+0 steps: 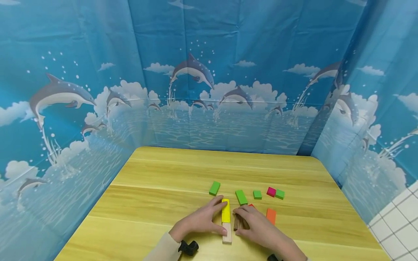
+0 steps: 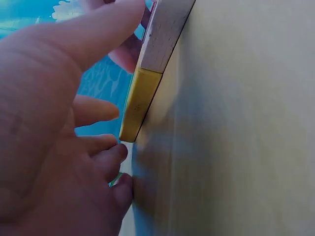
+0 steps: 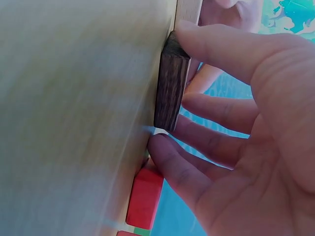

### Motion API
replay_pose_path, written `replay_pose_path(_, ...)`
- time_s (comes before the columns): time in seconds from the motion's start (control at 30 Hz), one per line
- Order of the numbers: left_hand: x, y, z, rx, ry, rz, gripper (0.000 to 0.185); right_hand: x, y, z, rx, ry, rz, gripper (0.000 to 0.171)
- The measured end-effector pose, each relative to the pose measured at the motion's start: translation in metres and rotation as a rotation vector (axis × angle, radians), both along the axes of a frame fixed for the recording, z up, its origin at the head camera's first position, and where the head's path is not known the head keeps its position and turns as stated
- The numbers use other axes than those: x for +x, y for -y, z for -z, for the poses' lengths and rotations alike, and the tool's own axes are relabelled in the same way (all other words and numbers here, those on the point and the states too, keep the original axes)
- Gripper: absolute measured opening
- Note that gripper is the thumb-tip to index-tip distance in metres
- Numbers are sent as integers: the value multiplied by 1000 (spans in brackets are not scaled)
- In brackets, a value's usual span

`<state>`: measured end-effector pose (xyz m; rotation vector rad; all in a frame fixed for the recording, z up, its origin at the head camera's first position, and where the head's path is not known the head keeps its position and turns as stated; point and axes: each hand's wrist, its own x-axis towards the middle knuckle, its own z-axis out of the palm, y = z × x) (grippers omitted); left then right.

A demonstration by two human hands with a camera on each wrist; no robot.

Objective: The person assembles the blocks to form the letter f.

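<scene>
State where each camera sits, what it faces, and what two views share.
Head: on the head, facing forward and down at the table; left hand and right hand show.
Left wrist: worn there, facing the yellow block; left hand shows close.
Right wrist: worn there, facing the brown block; right hand shows close.
Shared by head and left wrist: yellow block.

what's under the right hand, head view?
Some dark brown wood shows partly under the right hand; the rest is covered, so I can't count pieces. A red block peeks out past it, mostly hidden there.
</scene>
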<state>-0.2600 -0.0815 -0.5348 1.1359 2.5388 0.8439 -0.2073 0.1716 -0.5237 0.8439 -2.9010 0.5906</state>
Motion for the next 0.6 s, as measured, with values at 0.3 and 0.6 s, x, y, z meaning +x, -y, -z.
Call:
replay_pose_path(0.3, 6, 4, -2, -15, 13, 67, 101, 4, 2, -4, -7, 31, 4, 60)
replay_pose_path(0.6, 9, 7, -5, -25, 12, 77, 100, 6, 4, -8, -45, 65, 27, 60)
